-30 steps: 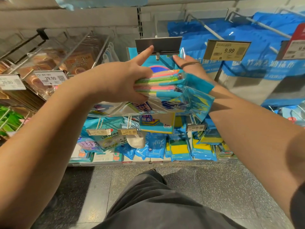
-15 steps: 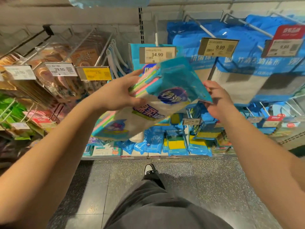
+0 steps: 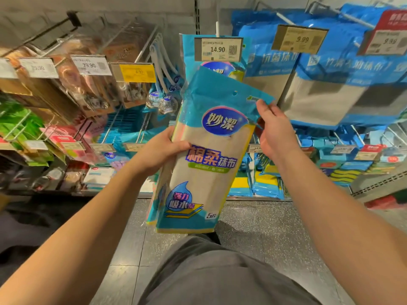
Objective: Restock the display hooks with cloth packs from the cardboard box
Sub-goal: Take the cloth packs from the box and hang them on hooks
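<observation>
A stack of blue cloth packs (image 3: pixel 204 164) stands upright in front of the display, its hang hole near the top. My left hand (image 3: pixel 160 150) grips the stack at its left edge, thumb across the front. My right hand (image 3: pixel 273 130) pinches the top right corner of the front pack. Behind the stack a display hook (image 3: pixel 217 29) carries a 14.90 price tag (image 3: pixel 218 49), with one like pack (image 3: pixel 220 69) hanging under it. The cardboard box is out of view.
Large blue cloth bags (image 3: pixel 330 84) hang on hooks to the right under 9.99 tags. Brown packs (image 3: pixel 77 84) and white-handled brushes (image 3: pixel 163 84) hang to the left. Lower hooks hold sponges and gloves (image 3: pixel 264 186). My leg (image 3: pixel 220 278) and the speckled floor (image 3: pixel 264 234) fill the bottom.
The packs, held flat up at the hook a second ago, have come down and turned upright to face me. My right hand moved from behind the stack to its top right corner.
</observation>
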